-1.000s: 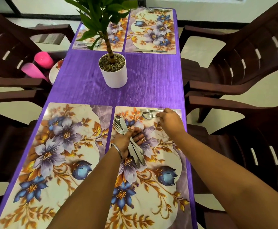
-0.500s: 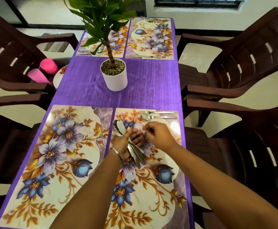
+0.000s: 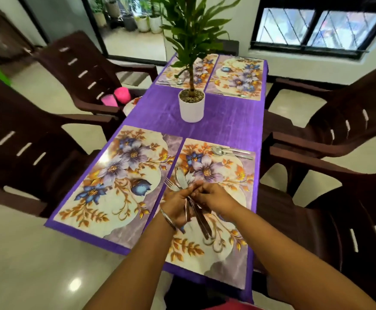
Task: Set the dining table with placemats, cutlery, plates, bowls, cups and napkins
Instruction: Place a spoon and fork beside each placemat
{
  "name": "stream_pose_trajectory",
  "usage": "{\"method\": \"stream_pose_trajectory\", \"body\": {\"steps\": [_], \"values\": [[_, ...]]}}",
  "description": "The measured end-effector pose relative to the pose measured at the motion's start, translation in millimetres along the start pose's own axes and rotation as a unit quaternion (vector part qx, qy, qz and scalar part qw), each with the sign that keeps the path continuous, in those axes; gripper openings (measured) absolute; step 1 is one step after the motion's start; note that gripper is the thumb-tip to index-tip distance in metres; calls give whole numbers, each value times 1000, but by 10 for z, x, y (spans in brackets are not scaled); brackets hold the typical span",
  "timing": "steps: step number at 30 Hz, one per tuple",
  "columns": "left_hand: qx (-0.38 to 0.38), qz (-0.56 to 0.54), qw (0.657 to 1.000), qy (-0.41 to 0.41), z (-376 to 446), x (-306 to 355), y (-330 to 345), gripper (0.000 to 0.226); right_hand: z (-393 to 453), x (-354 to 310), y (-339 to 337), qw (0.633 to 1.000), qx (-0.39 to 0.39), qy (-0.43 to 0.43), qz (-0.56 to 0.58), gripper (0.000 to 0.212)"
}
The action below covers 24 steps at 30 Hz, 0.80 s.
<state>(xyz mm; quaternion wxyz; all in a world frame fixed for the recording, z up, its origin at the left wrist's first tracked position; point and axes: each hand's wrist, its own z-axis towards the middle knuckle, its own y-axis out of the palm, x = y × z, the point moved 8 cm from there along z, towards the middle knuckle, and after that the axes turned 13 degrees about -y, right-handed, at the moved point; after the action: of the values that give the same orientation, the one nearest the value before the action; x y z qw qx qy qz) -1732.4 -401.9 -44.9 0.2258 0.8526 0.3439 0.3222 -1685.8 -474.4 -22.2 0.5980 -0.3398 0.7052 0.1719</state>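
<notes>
My right fingertips (image 3: 199, 190) are pinched onto one piece at the top of the cutlery bundle (image 3: 190, 198), at the point where my left hand (image 3: 177, 203) clamps the handles together; left fingers are curled round the stack, thumb across it. Which piece the right hand (image 3: 214, 198) has hold of I cannot tell: the fingers cover it. Bundle position: held above the near right placemat (image 3: 216, 220), about its centre, tines and blade tips pointing to 11 o'clock, handle ends trailing to 5 o'clock past my left wrist. Judgement on handling: polished steel, stiff, light singly but weighty as a bunch, slick against itself, so pieces will slide and clatter if the left grip eases. Best hold is the neck or upper handle, drawing one piece out lengthwise rather than lifting sideways, keeping clear of fork tines (image 3: 169, 183) and knife edge. Outward: two spoons (image 3: 229, 151) already lie along this mat's far edge at 1 o'clock from my hands. The near left placemat (image 3: 117, 177), at 9 o'clock, carries no cutlery. Beyond, at 12 o'clock, a white potted plant (image 3: 192, 106) stands on the purple tablecloth (image 3: 227, 124); two far placemats (image 3: 236, 77) behind it show cutlery along their near edges. Pink cups (image 3: 115, 97) sit on the chair (image 3: 77, 70) at 10 o'clock. No plates, bowls or napkins on the table yet; task looks early.
</notes>
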Motion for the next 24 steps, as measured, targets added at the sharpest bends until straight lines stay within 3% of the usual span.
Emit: {"method": "stream_pose_trajectory", "body": {"steps": [5,10,24], "values": [[22,-15,999,41,-331,-91,-174,32,-218,-174,334,996,-58,-51,-35,14],[16,-40,996,72,-596,-131,-207,32,-347,-270,424,996,-5,-80,-47,17],[-29,-4,999,38,-810,-184,-272,42,-474,-267,582,988,-21,79,134,13]]}}
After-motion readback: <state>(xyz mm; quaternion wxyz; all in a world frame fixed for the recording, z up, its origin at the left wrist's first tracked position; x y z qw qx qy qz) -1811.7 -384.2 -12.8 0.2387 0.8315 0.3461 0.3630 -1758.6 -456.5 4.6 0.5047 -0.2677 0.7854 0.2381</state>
